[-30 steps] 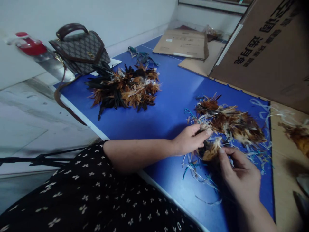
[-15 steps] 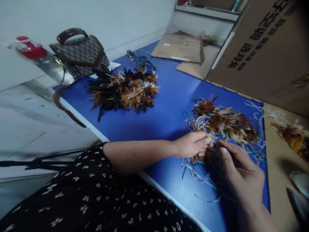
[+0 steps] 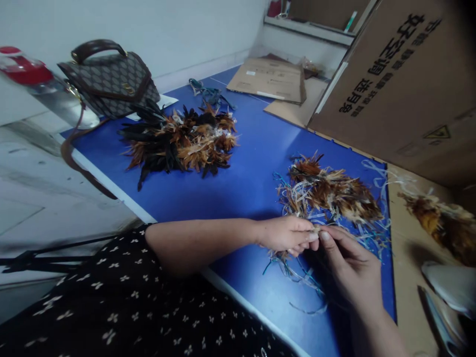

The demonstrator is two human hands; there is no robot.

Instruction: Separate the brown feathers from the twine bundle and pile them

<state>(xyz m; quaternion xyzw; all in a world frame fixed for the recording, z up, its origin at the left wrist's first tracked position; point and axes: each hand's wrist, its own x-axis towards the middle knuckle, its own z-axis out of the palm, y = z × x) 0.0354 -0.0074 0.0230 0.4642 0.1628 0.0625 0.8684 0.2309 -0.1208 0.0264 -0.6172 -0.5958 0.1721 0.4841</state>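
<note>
Your left hand (image 3: 288, 235) and right hand (image 3: 351, 265) meet, both pinching a small pale feather tuft (image 3: 316, 229) over the flat blue desk (image 3: 256, 163); you're apparently arranging it, so next likely needs a light touch.

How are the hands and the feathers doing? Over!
Left hand and right hand: both pinching one pale feather tuft. Brown feather bundle: lying just beyond. Tangled strands: close by, might snag.

Small pale feather tuft (image 3: 316, 229): mostly hidden by fingertips of left hand (image 3: 288, 234) and right hand (image 3: 351, 258); detail too small to tell. Black-lettered brown cardboard panel (image 3: 405, 106): cut off by top edge.
</note>
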